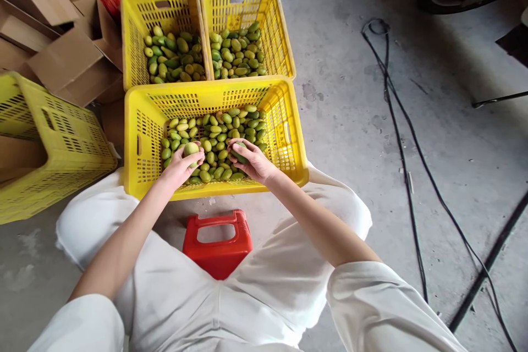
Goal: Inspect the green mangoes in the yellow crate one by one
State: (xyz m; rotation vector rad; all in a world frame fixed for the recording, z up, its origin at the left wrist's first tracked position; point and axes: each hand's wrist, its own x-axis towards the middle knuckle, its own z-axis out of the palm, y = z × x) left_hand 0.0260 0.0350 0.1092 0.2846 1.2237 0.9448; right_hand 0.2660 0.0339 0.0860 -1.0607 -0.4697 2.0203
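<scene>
Head-worn view, facing forward and down, close.

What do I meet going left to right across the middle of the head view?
Yellow crate at the left, left hand holding a pale green fruit, right hand holding a darker green fruit, then the black cable on the floor.

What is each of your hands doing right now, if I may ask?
Left hand: closed around a yellow-green fruit.
Right hand: closed around a darker green fruit.
</scene>
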